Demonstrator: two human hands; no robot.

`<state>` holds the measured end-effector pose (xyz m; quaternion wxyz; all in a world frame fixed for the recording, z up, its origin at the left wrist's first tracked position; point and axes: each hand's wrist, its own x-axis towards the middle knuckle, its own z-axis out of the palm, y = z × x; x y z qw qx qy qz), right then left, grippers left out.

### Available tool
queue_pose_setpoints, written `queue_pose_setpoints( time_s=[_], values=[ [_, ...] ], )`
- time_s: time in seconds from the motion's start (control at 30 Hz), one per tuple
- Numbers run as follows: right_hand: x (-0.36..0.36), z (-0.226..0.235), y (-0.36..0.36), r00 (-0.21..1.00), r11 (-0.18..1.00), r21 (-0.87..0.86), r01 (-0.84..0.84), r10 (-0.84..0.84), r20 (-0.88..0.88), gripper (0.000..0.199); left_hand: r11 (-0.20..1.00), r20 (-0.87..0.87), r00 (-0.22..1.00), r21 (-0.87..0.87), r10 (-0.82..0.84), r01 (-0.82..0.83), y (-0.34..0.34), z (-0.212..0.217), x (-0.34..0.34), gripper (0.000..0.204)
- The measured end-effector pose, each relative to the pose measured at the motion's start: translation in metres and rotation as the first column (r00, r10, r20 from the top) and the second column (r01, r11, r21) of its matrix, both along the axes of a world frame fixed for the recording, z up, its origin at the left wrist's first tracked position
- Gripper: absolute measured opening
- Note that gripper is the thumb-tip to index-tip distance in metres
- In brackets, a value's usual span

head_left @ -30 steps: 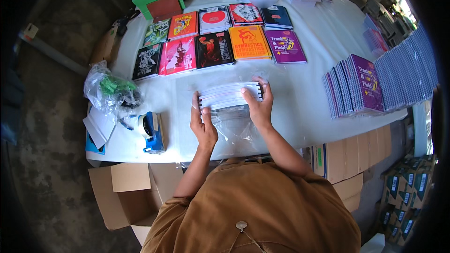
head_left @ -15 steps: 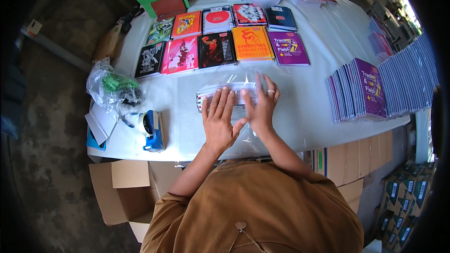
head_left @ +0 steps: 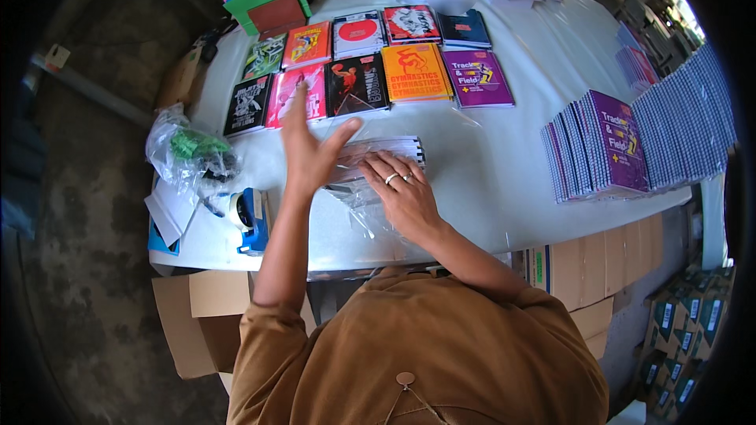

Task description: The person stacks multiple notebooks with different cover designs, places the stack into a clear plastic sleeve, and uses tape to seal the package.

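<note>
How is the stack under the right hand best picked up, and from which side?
Probably by both short ends, one hand coming in from each side: the stack runs lengthwise left to right, and its right end shows beyond the right hand, whose fingers lie over its near side.

Glossy plastic film (head_left: 358, 206), paper stack (head_left: 396, 144)
</note>
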<state>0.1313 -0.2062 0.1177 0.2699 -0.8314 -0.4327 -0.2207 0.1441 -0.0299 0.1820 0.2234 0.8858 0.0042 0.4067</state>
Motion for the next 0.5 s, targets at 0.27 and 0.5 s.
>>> queue_pose_setpoints(
  time_s=[0.27, 0.5],
  values=[
    [-0.004, -0.011, 0.013, 0.980, 0.845, 0.520, 0.125, -0.022, -0.199, 0.047, 0.911, -0.232, 0.898, 0.087, -0.375, 0.403, -0.024, -0.034, -0.035, 0.023],
    [0.003, -0.009, 0.003, 0.997, 0.921, 0.389, 0.012, 0.017, -0.071, 0.016, 0.942, -0.027, 0.946, 0.090, -0.322, 0.323, -0.039, -0.064, -0.087, 0.028]
  ],
)
